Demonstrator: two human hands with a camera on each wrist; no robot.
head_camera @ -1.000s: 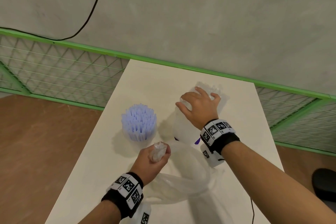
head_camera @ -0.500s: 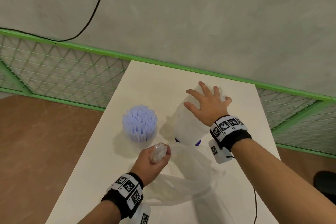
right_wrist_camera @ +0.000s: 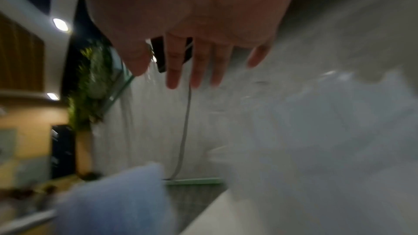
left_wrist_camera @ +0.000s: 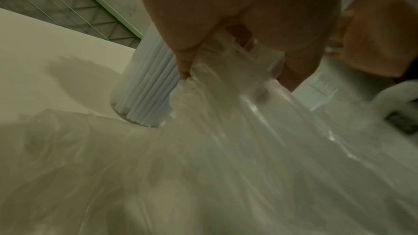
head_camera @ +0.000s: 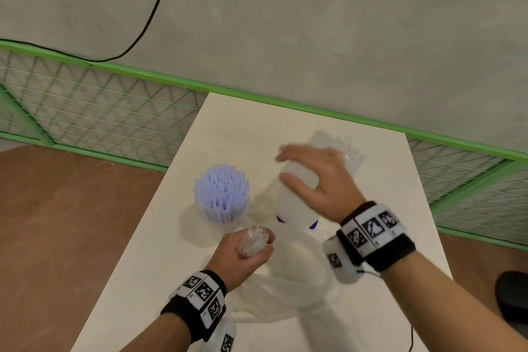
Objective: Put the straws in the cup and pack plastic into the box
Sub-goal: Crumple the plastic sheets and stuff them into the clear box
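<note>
Fisting plastic (head_camera: 285, 280), left hand (head_camera: 243, 254); right hand (head_camera: 320, 180) splayed, seemingly untouching.

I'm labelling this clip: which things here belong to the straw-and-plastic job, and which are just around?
Job:
straws standing in the cup
plastic bag, gripped by left hand
white box under open right hand

Around:
table
green mesh fence
black cable
</note>
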